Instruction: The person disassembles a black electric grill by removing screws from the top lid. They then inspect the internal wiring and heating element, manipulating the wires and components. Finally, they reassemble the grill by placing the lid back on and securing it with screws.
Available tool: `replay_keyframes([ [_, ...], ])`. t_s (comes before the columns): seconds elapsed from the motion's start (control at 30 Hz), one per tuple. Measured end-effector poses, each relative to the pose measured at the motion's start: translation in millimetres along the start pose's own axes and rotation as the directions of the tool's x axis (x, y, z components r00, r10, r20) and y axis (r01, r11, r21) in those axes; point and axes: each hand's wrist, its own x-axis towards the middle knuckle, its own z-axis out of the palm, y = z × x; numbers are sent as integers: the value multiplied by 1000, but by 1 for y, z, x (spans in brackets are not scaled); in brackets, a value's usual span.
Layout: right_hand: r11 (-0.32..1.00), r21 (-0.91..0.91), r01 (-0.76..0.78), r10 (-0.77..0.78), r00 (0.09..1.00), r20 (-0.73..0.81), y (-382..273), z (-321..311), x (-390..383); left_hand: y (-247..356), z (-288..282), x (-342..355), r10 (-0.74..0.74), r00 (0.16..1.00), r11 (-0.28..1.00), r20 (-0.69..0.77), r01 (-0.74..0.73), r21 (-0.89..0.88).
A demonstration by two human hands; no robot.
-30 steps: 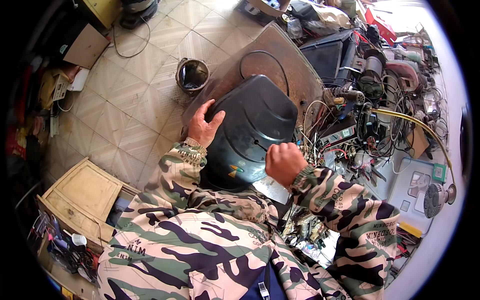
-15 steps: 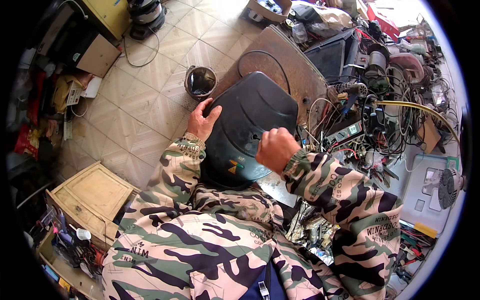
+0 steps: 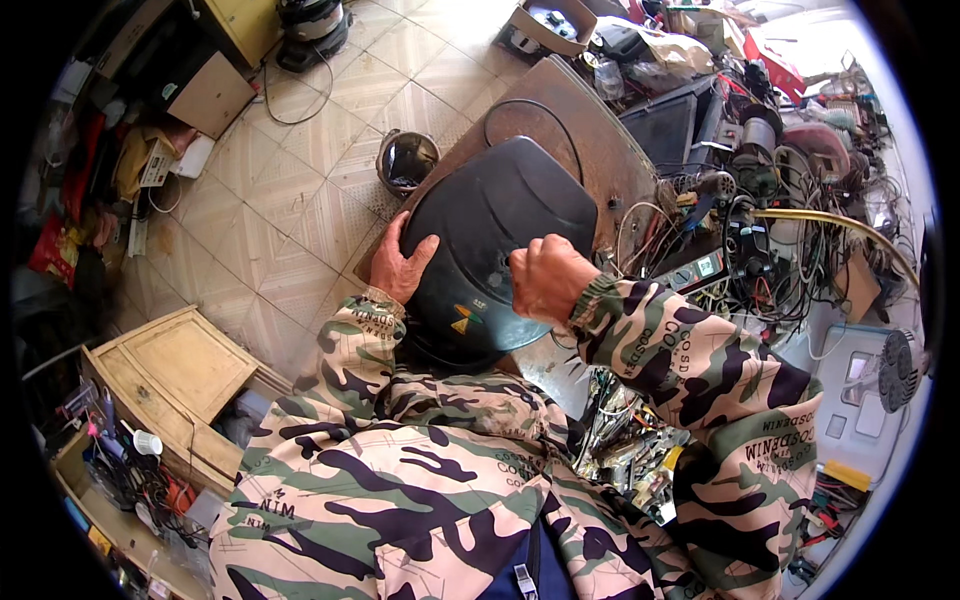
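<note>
A large dark plastic back cover (image 3: 500, 240), curved and ribbed, lies in front of me on a brown wooden board (image 3: 580, 130). My left hand (image 3: 398, 265) rests flat on the cover's left edge, fingers spread over the rim. My right hand (image 3: 545, 280) is a closed fist pressed down on the cover's right part; whatever it grips is hidden inside the fist. Both arms wear camouflage sleeves.
A small round metal pot (image 3: 406, 160) stands on the tiled floor left of the board. Tangled wires, tools and electronic parts (image 3: 760, 230) crowd the right side. A wooden box (image 3: 170, 370) sits at lower left, a cardboard box (image 3: 550, 25) at the top.
The view has shifted slightly; my right fist has stayed on the cover's right part, and my left hand keeps its hold on the left rim.
</note>
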Motion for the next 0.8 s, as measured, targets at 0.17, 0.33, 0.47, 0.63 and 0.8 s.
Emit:
replay_keyframes([
  [0.17,693,681,-235,467,867,-175,20,9,-6,-3,-2,0,-32,999,999,-8,32,41],
  [0.33,473,686,-554,643,749,161,12,-1,-12,-4,-21,-51,1,1000,985,4,-2,172],
  [0.47,727,658,-195,526,774,-352,0,21,-23,13,-39,-106,223,975,915,-6,-207,346],
  [0.63,518,750,-411,664,746,-50,-10,10,-22,29,-48,-135,421,901,768,109,-418,485],
  [0.8,661,669,-339,592,783,-189,-5,12,-23,33,-41,-133,447,853,707,268,-521,478],
])
